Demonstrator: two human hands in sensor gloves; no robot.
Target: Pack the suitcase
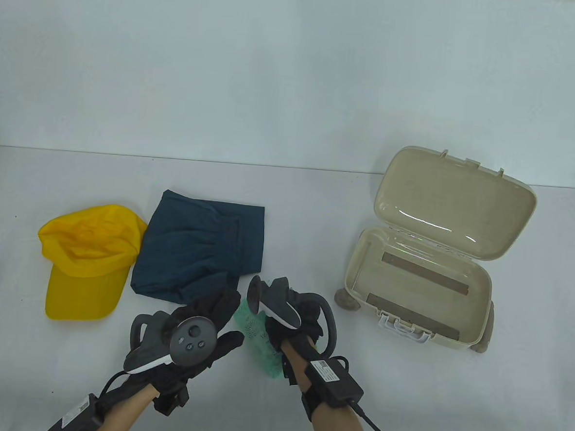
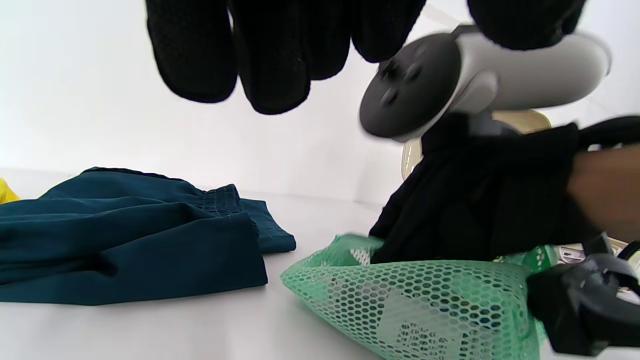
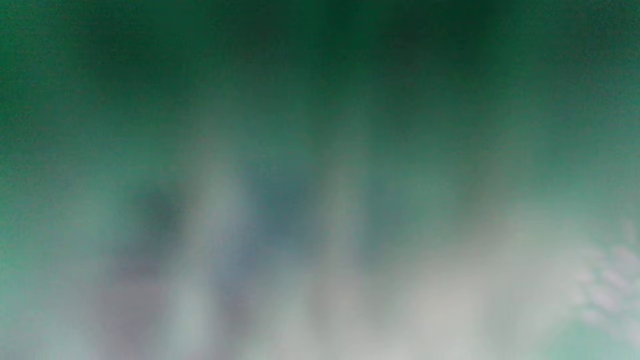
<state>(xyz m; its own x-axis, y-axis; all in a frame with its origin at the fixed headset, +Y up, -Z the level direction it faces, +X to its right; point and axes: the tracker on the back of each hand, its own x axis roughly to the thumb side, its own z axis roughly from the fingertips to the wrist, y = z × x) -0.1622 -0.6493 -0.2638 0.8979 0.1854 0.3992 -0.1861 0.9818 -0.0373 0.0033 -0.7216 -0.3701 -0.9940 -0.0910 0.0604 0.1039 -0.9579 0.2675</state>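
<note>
A green mesh bag (image 1: pixel 253 337) with items inside lies on the table near the front, between my hands. My right hand (image 1: pixel 300 323) sits on top of it and grips it; in the left wrist view its glove (image 2: pixel 480 210) curls over the top of the bag (image 2: pixel 415 300). The right wrist view shows only a green blur of the mesh bag (image 3: pixel 320 150) held close to the lens. My left hand (image 1: pixel 230 319) hovers just left of the bag with straight fingers (image 2: pixel 270 60) and holds nothing. The beige suitcase (image 1: pixel 357 273) lies open and empty to the right.
A folded dark teal garment (image 1: pixel 202 249) lies just behind my hands, also visible in the left wrist view (image 2: pixel 125 235). A yellow cap (image 1: pixel 90 262) lies at the left. The suitcase lid (image 1: pixel 454 201) stands propped up behind its base.
</note>
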